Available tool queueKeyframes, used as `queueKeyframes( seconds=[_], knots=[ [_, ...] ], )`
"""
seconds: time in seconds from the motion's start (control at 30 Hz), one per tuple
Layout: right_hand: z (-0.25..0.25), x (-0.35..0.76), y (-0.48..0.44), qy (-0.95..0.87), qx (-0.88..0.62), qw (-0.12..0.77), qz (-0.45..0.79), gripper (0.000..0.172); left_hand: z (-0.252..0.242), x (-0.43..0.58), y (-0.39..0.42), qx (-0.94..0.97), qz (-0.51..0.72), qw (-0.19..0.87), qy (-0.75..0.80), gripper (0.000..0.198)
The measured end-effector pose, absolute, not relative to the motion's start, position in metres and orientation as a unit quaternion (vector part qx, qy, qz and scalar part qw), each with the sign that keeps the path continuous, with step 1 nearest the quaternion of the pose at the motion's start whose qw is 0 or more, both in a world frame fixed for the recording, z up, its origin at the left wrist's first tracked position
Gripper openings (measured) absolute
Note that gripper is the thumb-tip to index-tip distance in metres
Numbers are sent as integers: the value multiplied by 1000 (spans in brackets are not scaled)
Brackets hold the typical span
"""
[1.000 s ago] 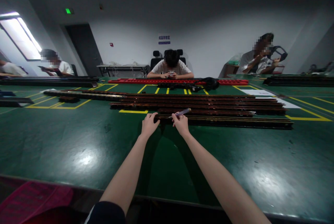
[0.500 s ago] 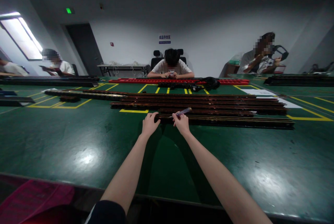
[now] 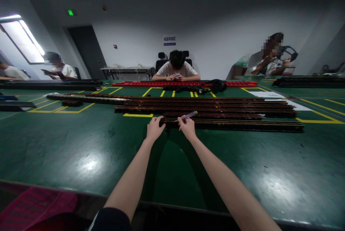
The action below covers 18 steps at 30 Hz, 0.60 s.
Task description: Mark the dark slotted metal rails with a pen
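Note:
My left hand [image 3: 154,129] is closed on the left end of a long dark strip [image 3: 242,126], the nearest one on the table, thumb on the near side. In my right hand [image 3: 187,126] is a slim pen-shaped tool [image 3: 190,115] with a pale translucent handle and a thin tip. The tip points left and down at the strip, between my two hands. Whether it touches the strip I cannot tell. Just behind lies a bundle of similar dark strips [image 3: 205,106] with reddish-brown edges.
The green table [image 3: 81,137] has yellow tape lines. White sheets [image 3: 293,105] lie at the right. Beyond the strips are a red slotted rail [image 3: 129,84] and a black cable coil [image 3: 217,86]. A person [image 3: 176,67] sits opposite; others sit left and right.

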State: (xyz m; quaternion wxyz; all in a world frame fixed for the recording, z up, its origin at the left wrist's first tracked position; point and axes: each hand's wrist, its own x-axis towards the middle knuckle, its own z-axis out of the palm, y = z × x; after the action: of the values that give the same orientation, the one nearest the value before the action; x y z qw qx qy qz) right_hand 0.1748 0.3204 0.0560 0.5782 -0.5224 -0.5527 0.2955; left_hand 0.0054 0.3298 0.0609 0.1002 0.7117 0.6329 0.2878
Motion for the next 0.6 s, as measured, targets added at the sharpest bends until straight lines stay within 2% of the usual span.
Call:
queueKeyframes(
  seconds=[0.3,0.6],
  knots=[
    [60,175,317,-555,-526,570,301,23,64,5,329,717,271,86,636,39],
    [59,177,318,-560,-512,574,307,27,64,7,328,716,277,87,635,37]
  ],
)
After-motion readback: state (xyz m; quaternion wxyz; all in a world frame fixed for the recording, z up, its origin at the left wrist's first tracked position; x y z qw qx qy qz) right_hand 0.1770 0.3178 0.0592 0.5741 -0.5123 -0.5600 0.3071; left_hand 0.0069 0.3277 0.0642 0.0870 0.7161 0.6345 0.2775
